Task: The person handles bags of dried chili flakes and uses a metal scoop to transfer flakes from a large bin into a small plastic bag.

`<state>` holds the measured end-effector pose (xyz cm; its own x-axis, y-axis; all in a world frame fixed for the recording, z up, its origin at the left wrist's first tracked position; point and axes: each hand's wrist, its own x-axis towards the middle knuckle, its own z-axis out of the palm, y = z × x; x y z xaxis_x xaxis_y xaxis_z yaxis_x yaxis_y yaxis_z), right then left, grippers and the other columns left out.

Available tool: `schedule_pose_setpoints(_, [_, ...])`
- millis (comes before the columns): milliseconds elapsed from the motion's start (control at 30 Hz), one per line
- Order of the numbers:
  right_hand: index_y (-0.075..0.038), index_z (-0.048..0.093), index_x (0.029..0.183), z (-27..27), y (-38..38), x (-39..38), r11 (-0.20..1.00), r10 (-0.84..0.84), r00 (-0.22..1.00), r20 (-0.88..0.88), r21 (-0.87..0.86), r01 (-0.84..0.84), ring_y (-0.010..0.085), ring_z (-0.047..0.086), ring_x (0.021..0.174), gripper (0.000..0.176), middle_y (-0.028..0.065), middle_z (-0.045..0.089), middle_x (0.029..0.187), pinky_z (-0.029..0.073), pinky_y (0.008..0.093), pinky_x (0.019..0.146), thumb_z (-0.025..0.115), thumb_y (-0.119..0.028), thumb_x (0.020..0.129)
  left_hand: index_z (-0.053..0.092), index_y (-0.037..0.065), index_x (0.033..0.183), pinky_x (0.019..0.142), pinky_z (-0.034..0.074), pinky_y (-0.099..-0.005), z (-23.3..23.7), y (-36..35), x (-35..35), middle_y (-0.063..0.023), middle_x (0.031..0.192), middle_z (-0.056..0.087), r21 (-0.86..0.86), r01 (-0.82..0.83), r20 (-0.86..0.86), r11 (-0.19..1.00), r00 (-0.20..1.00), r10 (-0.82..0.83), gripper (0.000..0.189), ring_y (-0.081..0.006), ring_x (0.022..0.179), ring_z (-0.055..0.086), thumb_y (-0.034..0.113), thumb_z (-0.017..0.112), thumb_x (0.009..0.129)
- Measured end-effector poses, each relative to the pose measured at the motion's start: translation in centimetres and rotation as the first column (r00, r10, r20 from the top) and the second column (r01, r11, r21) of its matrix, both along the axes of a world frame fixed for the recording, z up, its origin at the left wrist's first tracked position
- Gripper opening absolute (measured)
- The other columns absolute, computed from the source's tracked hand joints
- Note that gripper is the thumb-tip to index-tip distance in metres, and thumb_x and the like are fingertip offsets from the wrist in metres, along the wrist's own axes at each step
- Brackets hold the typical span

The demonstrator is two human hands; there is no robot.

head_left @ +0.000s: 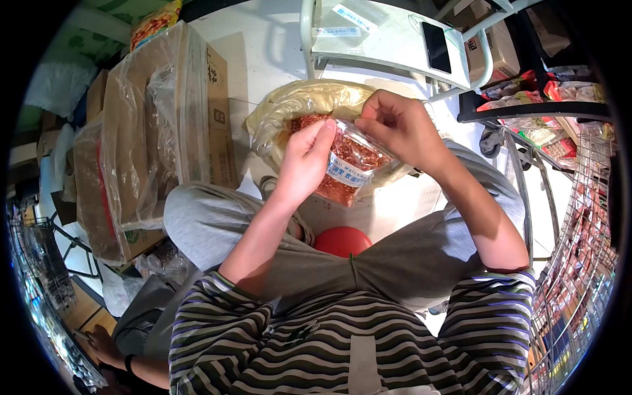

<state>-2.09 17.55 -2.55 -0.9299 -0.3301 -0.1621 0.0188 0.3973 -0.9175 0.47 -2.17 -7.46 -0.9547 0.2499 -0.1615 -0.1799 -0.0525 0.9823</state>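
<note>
A small clear bag of red flakes (343, 187) with a blue-and-white label hangs between my hands, tilted. My left hand (307, 158) is closed on its left upper edge, thumb on top. At the bag's upper right edge, my right hand (399, 126) pinches the clear plastic with thumb and forefinger. Behind and below the small bag stands a large yellowish plastic sack (276, 108), its mouth open, with more red flakes (304, 122) showing inside.
Cardboard boxes (220, 118) wrapped in plastic stand at the left. A white stand (395, 49) with a phone (436, 47) and clear labelled bags is ahead. Wire baskets (579, 224) with packets line the right. Another person's hand (105, 345) shows at lower left.
</note>
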Motion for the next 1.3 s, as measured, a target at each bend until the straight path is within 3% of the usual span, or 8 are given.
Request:
schedule_pose_setpoints(167, [-0.002,0.060,0.093,0.9,-0.3,0.2,0.977,0.143,0.928,-0.345,0.200,-0.076,0.0309,0.063,0.059,0.007,0.0180,0.061,0.066,0.048,0.0369,0.056,0.063,-0.006,0.089,0.064,-0.001,0.106,0.082,0.044,-0.0223,0.0,-0.3,-0.3,0.0014,0.096,0.065,0.000,0.057,0.080,0.998,0.995,-0.057,0.033,-0.0040,0.088,0.054,0.026,0.045,0.106])
schedule_pose_setpoints(267, [-0.003,0.059,0.095,1.4,-0.3,0.2,0.975,0.144,0.935,-0.323,0.207,-0.078,0.0390,0.063,0.066,0.008,0.0192,0.063,0.071,0.049,0.0411,0.058,0.062,-0.003,0.087,0.064,-0.001,0.107,0.082,0.044,-0.0225,0.1,-0.3,-0.5,0.0010,0.097,0.065,0.035,0.075,0.080,0.997,0.994,-0.078,0.033,-0.0042,0.089,0.054,0.026,0.045,0.106])
schedule_pose_setpoints(467, [-0.002,0.057,0.094,1.2,-0.2,0.2,0.959,0.165,0.915,-0.369,0.277,-0.061,0.0276,0.066,0.057,0.009,0.0137,0.066,0.066,0.049,0.0342,0.055,0.063,-0.008,0.090,0.064,-0.001,0.109,0.083,0.044,-0.0226,-0.3,-0.3,-0.4,0.0009,0.098,0.065,-0.001,0.078,0.085,0.997,0.993,-0.077,0.033,-0.0043,0.090,0.054,0.025,0.045,0.106])
schedule_pose_setpoints(667, [0.001,0.059,0.094,1.4,0.3,-0.2,0.941,0.218,0.939,-0.266,0.312,-0.131,0.0257,0.068,0.064,0.010,0.0136,0.067,0.073,0.051,0.0321,0.062,0.063,-0.009,0.091,0.057,0.000,0.088,0.068,0.042,-0.0240,-0.2,0.2,-0.3,0.0025,0.074,0.053,0.004,0.028,0.015,1.000,0.999,-0.028,0.031,-0.0045,0.072,0.045,0.023,0.046,0.105])
schedule_pose_setpoints(767, [0.001,0.063,0.097,1.0,0.4,-0.2,0.972,0.183,0.950,-0.255,0.189,-0.136,0.0291,0.065,0.064,0.011,0.0173,0.064,0.073,0.050,0.0368,0.061,0.061,-0.005,0.089,0.058,0.000,0.088,0.067,0.042,-0.0237,0.0,0.4,-0.4,0.0032,0.074,0.053,0.027,0.026,0.007,0.999,1.000,-0.026,0.030,-0.0043,0.072,0.045,0.023,0.046,0.105])
schedule_pose_setpoints(867, [0.001,0.067,0.101,0.1,0.4,-0.1,0.995,0.102,0.968,-0.230,0.015,-0.101,0.0165,0.063,0.066,0.014,0.0102,0.066,0.073,0.049,0.0322,0.061,0.062,-0.007,0.092,0.057,0.000,0.088,0.067,0.042,-0.0231,0.0,0.0,-0.6,0.0036,0.073,0.053,0.014,0.054,0.006,0.998,0.999,-0.054,0.031,-0.0043,0.071,0.045,0.023,0.046,0.105])
schedule_pose_setpoints(967, [0.002,0.069,0.102,0.8,0.5,-0.1,0.989,0.093,0.993,0.071,-0.122,-0.084,0.0081,0.058,0.070,0.015,0.0037,0.066,0.076,0.047,0.0270,0.062,0.064,-0.009,0.093,0.056,0.000,0.085,0.065,0.041,-0.0238,1.0,0.3,-0.6,0.0045,0.072,0.051,0.060,0.053,0.015,0.997,0.998,-0.054,0.032,-0.0046,0.070,0.043,0.023,0.046,0.105])
schedule_pose_setpoints(1300, [0.005,0.069,0.100,0.7,0.3,0.2,0.988,0.013,0.989,0.146,-0.151,0.009,0.0075,0.059,0.079,0.014,0.0040,0.068,0.089,0.049,0.0238,0.073,0.062,-0.005,0.092,0.060,-0.001,0.092,0.068,0.042,-0.0215,1.0,0.0,-0.1,0.0053,0.076,0.055,-0.172,0.115,-0.064,0.978,0.990,-0.128,0.028,-0.0021,0.075,0.046,0.021,0.047,0.105])
